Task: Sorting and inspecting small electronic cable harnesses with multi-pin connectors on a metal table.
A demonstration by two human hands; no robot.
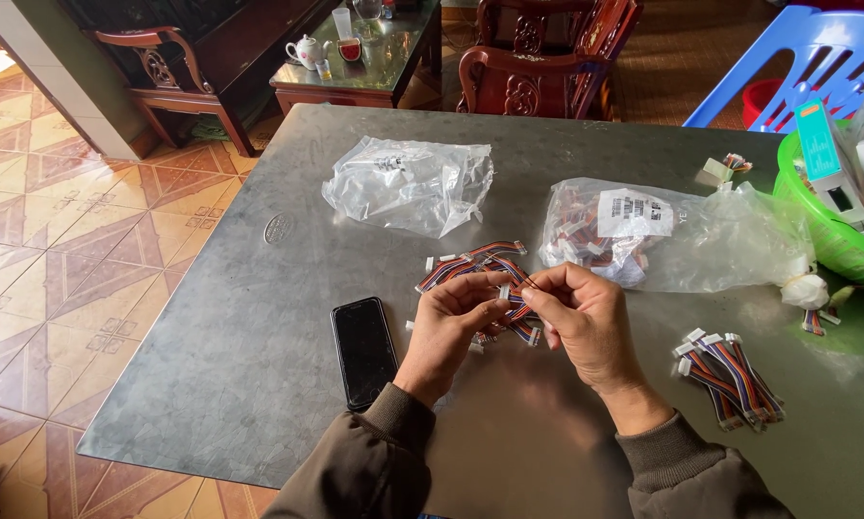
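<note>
Left hand [448, 322] and right hand [578, 317], centre frame, fingers pinched shut on short multicoloured ribbon-wire harness with white plastic connectors [518, 300]. Probably light, limp, connectors rigid: best gripped at plugs. Wrists raised above grey metal table [259, 317]. Loose harness pile [470, 264] just beyond; black phone [363, 351] left.

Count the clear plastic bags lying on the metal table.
2. One crumpled, nearly empty bag lies at the table's middle far side. A second bag, holding wire connectors, lies to its right beside the green basket. Others could sit hidden inside that basket.
</note>
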